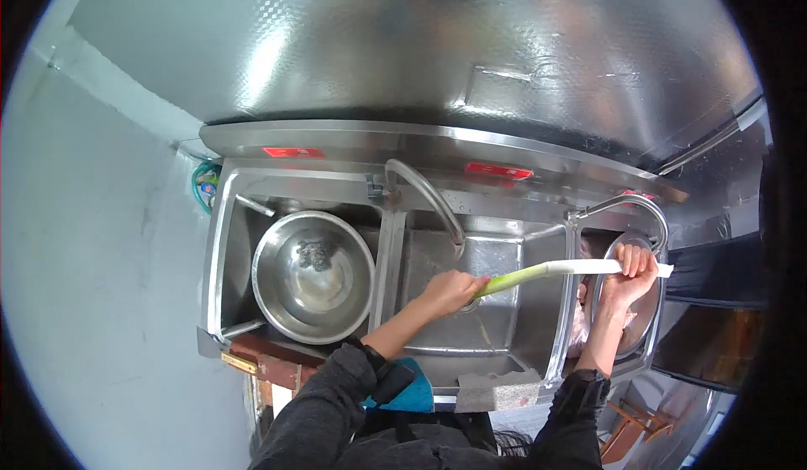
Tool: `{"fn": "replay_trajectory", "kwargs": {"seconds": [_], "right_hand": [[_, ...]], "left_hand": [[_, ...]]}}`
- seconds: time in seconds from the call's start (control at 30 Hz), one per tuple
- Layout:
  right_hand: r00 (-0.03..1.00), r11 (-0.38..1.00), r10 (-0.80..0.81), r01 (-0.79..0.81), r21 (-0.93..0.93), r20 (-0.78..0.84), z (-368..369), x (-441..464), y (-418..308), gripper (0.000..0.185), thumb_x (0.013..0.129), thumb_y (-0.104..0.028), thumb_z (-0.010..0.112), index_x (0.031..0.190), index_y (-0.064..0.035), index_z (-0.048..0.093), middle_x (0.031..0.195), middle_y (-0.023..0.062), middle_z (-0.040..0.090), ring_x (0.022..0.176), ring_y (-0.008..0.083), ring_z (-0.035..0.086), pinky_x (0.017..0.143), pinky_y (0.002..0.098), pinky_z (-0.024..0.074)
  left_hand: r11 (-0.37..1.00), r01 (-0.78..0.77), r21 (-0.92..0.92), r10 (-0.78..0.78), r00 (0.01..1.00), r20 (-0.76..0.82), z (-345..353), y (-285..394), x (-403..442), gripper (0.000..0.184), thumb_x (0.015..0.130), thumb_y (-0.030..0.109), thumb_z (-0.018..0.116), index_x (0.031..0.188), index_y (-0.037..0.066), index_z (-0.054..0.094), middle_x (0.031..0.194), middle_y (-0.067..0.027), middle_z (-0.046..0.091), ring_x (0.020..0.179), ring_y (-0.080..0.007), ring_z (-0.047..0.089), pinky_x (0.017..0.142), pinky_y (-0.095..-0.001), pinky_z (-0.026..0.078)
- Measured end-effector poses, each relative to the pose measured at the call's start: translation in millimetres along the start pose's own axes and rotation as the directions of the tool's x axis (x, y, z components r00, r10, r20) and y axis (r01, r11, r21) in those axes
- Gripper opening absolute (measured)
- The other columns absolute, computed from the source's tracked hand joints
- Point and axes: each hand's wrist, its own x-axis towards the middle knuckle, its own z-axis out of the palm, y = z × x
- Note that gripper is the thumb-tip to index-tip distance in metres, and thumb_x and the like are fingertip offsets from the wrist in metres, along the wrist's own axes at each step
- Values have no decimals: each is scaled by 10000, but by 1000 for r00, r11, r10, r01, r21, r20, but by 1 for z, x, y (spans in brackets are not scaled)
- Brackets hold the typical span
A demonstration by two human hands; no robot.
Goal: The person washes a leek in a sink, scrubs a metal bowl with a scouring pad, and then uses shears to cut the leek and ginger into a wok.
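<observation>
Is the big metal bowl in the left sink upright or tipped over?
Upright: the bowl sits with its round rim facing up and its inside showing.

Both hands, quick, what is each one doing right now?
Left hand: closed around the green end of the long stalk.
Right hand: closed around its white part, near the tip.

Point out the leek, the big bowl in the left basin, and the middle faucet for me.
Leek [538,271]: head view, on its stalk between the two hands.
Bowl [263,278]: head view, on its inner wall, left side.
Faucet [428,192]: head view, on its curved spout.
</observation>
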Motion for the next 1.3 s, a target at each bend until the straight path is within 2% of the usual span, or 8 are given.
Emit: {"fn": "replay_trajectory", "kwargs": {"seconds": [0.23, 0.33, 0.53, 0.67, 0.87, 0.97, 1.13, 1.3], "right_hand": [[988, 981, 146, -140, 135, -41, 9, 3, 23, 243, 711, -167, 516, 567, -114, 328, 516, -1, 309, 509, 110, 315, 591, 251, 290], [983, 968, 169, -153, 200, -67, -8, 5, 18, 236, 695, -155, 511, 554, -113, 326, 503, -4, 302, 492, 114, 312, 585, 261, 290], [976, 965, 135, -91, 247, -169, -32, -1, 7, 237, 699, -135, 460, 519, -125, 306, 443, -24, 239, 408, 95, 250, 514, 254, 275], [965, 968, 114, -55, 246, -234, -33, -2, -2, 252, 703, -126, 447, 511, -131, 285, 447, -28, 239, 392, 92, 250, 488, 243, 270], [981, 969, 126, -90, 229, -148, -26, -4, -14, 272, 689, -122, 454, 494, -136, 266, 432, -14, 232, 394, 106, 250, 512, 251, 280], [987, 970, 138, -118, 214, -82, -28, -5, -6, 289, 713, -114, 453, 496, -135, 263, 434, -19, 231, 401, 101, 257, 508, 241, 272], [962, 964, 260, -263, 36, 87, -9, -5, 22, 149, 797, -117, 484, 671, -86, 410, 564, 14, 392, 568, 105, 416, 585, 268, 343], [829, 701, 516, -552, -451, -214, -22, -69, 121, 236, 795, -54, 484, 1008, -32, 386, 782, 121, 556, 770, 213, 556, 737, 306, 441]], "left_hand": [[350, 108, -931, 121, 980, 159, 4, -14, -12, 282, 890, 300, 413, 1057, 73, 426, 720, -32, 517, 510, -43, 427, 414, -150, 337], [-192, 112, -975, 49, 993, 105, -10, -30, -7, 376, 904, 281, 361, 1179, 26, 391, 991, -145, 522, 685, -119, 547, 501, -175, 477], [-528, 105, -843, 70, 994, 80, -13, -42, 12, 373, 896, 276, 390, 1093, -36, 448, 1066, -199, 485, 909, -254, 559, 716, -269, 522], [-491, 89, -867, 103, 994, 43, -13, -35, 20, 425, 905, 272, 343, 1194, -38, 373, 1091, -185, 466, 890, -240, 566, 749, -263, 513], [93, 69, -993, 24, 997, 71, -8, -33, 21, 366, 888, 262, 406, 1115, -19, 464, 941, -106, 562, 742, -153, 571, 633, -230, 492], [794, -186, -579, 181, 981, -66, -10, -10, 14, 271, 871, 314, 451, 990, 78, 513, 649, 16, 500, 558, -49, 438, 474, -194, 354], [618, 94, -781, 56, 985, 163, 14, -3, -23, 277, 855, 349, 476, 936, 85, 494, 614, 16, 432, 507, -48, 424, 434, -207, 356], [499, 14, -866, -122, 991, -54, 71, -1, -74, 224, 871, 290, 460, 945, 79, 475, 626, 23, 430, 509, -47, 417, 423, -208, 340]]}}
